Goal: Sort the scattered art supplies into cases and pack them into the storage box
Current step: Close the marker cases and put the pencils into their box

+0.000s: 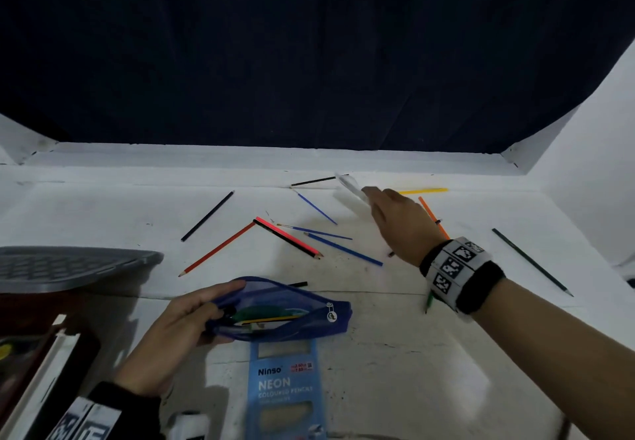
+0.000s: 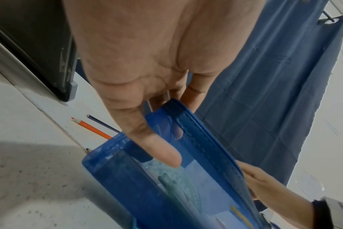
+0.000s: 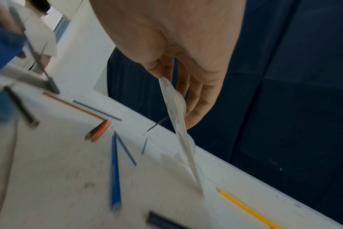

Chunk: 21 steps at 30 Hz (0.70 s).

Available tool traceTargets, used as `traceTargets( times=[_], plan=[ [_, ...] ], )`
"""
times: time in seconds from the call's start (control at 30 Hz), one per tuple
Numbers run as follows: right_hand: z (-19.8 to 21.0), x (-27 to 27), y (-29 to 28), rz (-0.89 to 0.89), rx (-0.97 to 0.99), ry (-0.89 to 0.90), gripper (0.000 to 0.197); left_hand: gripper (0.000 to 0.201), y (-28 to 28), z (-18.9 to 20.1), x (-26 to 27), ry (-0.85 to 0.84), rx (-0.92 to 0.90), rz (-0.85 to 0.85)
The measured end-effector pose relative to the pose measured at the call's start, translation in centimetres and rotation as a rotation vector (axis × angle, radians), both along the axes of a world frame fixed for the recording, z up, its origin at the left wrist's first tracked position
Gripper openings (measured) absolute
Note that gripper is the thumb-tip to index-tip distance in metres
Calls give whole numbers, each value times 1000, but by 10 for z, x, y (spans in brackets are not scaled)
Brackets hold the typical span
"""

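Two hands are seen. A blue pouch (image 1: 278, 309) is gripped open by the left hand (image 1: 178, 333) at lower centre. A clear ruler (image 3: 178, 131) is pinched by the right hand (image 1: 398, 219) at upper right.

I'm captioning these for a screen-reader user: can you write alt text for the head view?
A left hand holds a blue pouch open near the table's front while the right hand lifts a clear ruler at the back. Loose pencils lie scattered between them, and a blue pencil box lies below the pouch.
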State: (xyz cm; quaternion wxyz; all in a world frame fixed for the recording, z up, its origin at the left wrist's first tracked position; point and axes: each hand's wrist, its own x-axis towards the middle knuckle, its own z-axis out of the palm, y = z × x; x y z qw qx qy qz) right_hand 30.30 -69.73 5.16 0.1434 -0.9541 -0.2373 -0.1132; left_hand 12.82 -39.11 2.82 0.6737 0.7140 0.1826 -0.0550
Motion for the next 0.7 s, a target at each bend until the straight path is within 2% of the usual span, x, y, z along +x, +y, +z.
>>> traceTargets(
  times=[0.07,0.17,0.33,0.43,0.53,0.7],
  plan=[
    [8,-6,-4,-11,89,-15,26,48,-1,1,0,-9,-2,-4],
    [13,-25,-11,-6,118,-13,24,48,-2,2,0,-17,-1,-18],
    [10,-65,-26,3,138,17,33,47,-3,4,0,-36,-3,-51],
    [2,-94,-36,6,247,56,38,46,-3,4,-1,-58,-15,-79],
    [-6,-125,-43,-39,327,129,52,46,-3,2,-1,-78,-14,-109],
    [-17,-170,-48,-14,305,152,62,46,1,-4,1,-111,-14,-164]
  ],
)
